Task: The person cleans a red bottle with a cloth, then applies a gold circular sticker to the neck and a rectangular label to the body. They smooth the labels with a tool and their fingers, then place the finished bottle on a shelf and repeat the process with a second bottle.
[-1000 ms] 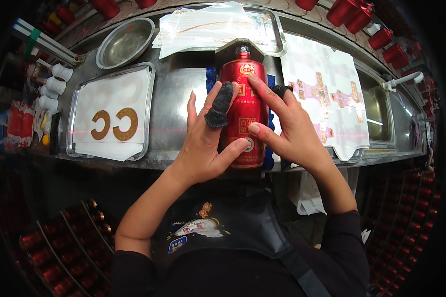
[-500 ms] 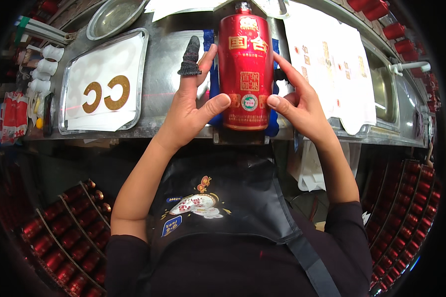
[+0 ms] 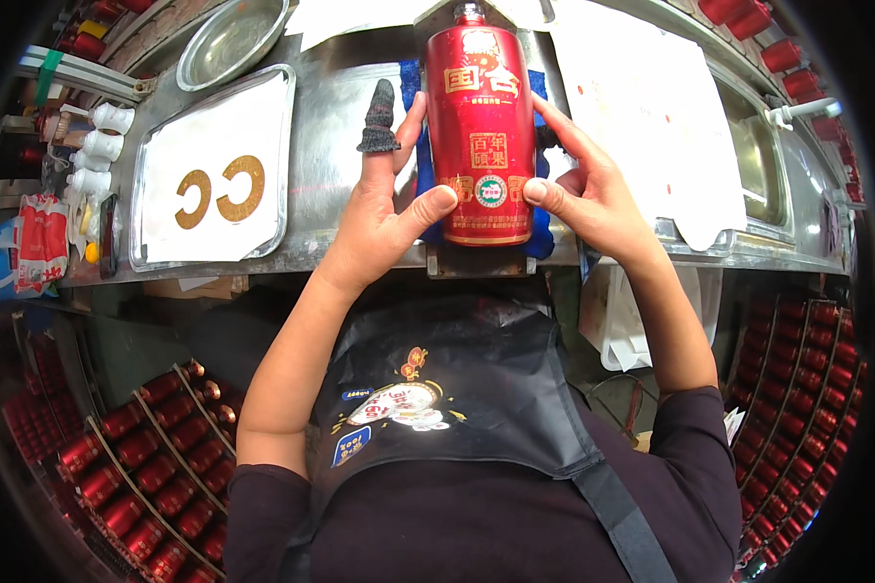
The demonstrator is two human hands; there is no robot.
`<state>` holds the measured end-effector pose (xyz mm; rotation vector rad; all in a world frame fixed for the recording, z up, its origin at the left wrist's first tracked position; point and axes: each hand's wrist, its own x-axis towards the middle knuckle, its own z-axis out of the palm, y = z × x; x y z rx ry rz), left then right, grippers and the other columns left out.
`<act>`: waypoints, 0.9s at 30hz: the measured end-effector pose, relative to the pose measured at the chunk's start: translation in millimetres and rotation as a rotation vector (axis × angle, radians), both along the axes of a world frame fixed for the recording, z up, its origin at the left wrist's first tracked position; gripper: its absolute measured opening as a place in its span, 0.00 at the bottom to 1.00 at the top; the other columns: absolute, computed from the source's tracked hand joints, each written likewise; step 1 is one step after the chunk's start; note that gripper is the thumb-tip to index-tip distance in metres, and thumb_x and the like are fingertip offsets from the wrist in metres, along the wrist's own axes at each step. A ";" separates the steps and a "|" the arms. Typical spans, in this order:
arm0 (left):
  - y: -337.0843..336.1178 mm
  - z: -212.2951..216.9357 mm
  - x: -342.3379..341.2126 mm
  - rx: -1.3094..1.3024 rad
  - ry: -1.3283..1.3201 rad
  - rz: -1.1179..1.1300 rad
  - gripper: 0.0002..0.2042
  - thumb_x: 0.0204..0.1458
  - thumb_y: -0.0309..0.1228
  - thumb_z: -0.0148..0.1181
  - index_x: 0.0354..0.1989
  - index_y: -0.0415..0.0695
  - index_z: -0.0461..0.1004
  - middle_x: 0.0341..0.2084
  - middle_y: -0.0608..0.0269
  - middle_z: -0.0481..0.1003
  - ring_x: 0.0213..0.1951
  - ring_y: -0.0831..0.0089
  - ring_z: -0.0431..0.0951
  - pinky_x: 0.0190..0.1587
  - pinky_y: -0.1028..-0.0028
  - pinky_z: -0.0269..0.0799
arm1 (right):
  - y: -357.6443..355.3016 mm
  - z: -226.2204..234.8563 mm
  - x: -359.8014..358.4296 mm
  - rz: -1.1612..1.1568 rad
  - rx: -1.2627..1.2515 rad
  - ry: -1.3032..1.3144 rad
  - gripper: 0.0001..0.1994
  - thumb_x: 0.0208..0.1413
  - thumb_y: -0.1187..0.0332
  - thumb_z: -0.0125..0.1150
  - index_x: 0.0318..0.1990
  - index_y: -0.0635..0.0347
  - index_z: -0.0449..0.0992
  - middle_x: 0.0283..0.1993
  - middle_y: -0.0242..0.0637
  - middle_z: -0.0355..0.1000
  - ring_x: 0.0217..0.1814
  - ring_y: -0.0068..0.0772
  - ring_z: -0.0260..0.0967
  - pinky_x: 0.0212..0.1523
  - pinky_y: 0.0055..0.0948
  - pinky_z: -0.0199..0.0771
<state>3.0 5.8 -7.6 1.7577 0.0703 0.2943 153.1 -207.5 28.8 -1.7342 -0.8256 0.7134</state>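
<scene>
A glossy red bottle [image 3: 480, 117] with gold decals and a small round green-and-white emblem lies face up at the table's front edge, neck pointing away. It rests over a blue cloth [image 3: 544, 185] and a dark block. My left hand [image 3: 384, 199] grips its left side, thumb on the lower front beside the emblem. A dark knitted finger cot [image 3: 380, 119] covers one raised finger of that hand. On the other side my right hand [image 3: 593, 189] holds the bottle, thumb against the emblem's right and fingers along the edge. The undersides of both hands' fingers are partly hidden.
To the left stands a metal tray [image 3: 284, 165] with white sheets bearing gold curved decals [image 3: 240, 188]; a metal bowl [image 3: 231, 44] sits behind it. White decal sheets [image 3: 642, 126] lie right, near a sink [image 3: 763, 160]. Racks of red bottles [image 3: 156, 466] flank me below.
The view has shifted slightly, so the surroundings sit a little differently in it. Both hands keep their hold on the bottle, thumbs still beside the emblem.
</scene>
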 end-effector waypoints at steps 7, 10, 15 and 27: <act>-6.0 4.4 -0.4 -0.113 -0.007 0.020 0.48 0.57 0.43 0.67 0.76 0.43 0.39 0.76 0.52 0.47 0.75 0.60 0.47 0.73 0.60 0.49 | -1.5 -8.2 7.2 -0.004 0.041 -0.006 0.40 0.57 0.60 0.70 0.75 0.54 0.56 0.69 0.46 0.64 0.27 0.13 0.61 0.27 0.18 0.67; -9.0 7.6 0.3 -0.117 -0.026 0.012 0.48 0.57 0.42 0.67 0.76 0.41 0.38 0.75 0.49 0.47 0.75 0.59 0.48 0.73 0.60 0.49 | 0.6 -1.5 3.8 -0.016 -0.035 -0.020 0.39 0.57 0.61 0.69 0.74 0.54 0.57 0.68 0.44 0.65 0.25 0.11 0.60 0.27 0.18 0.67; -8.0 15.2 -1.8 -0.136 0.012 0.026 0.49 0.55 0.42 0.69 0.76 0.39 0.39 0.75 0.47 0.47 0.74 0.59 0.50 0.73 0.62 0.49 | 4.0 -6.0 6.6 -0.051 0.070 -0.027 0.33 0.58 0.63 0.68 0.70 0.60 0.64 0.56 0.36 0.72 0.23 0.06 0.57 0.25 0.13 0.62; -18.5 4.6 -13.1 0.015 -0.038 0.131 0.49 0.54 0.45 0.69 0.75 0.37 0.42 0.72 0.41 0.49 0.73 0.52 0.52 0.73 0.60 0.46 | 10.2 43.2 -16.5 -0.420 0.261 0.136 0.20 0.51 0.80 0.65 0.53 0.67 0.69 0.41 0.36 0.72 0.42 0.28 0.73 0.44 0.26 0.76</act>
